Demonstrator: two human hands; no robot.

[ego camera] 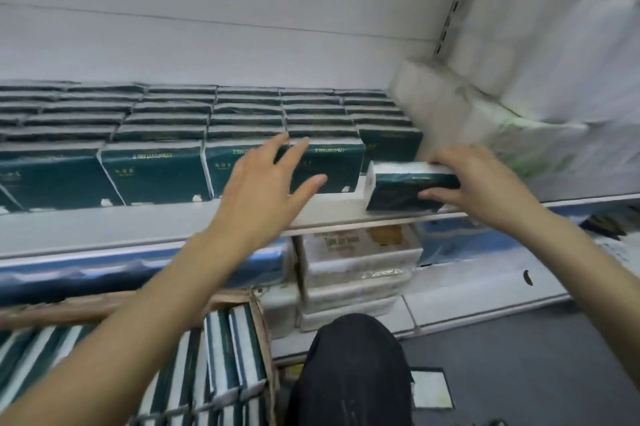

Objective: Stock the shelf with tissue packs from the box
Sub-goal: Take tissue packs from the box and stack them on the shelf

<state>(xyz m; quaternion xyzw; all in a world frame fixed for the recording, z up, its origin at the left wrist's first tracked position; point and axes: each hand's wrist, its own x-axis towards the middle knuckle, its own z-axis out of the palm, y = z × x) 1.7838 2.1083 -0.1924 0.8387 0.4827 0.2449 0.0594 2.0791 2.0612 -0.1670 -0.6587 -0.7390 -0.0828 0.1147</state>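
Dark green tissue packs (152,169) stand in several rows on the white shelf (104,228). My right hand (485,183) grips one green tissue pack (405,188) at the shelf's front edge, beside the end of the rows. My left hand (266,183) is open, fingers spread, reaching over the front-row pack (332,162); whether it touches that pack I cannot tell. The cardboard box (263,332) at the lower left holds several more green and white packs (228,356) standing on edge.
White wrapped paper rolls (485,93) pile up at the shelf's right end. Below the shelf lie blue packs (104,273) and stacked white tissue bundles (356,270). My dark-trousered knee (353,373) is in front of the lower shelf, above a grey floor (536,373).
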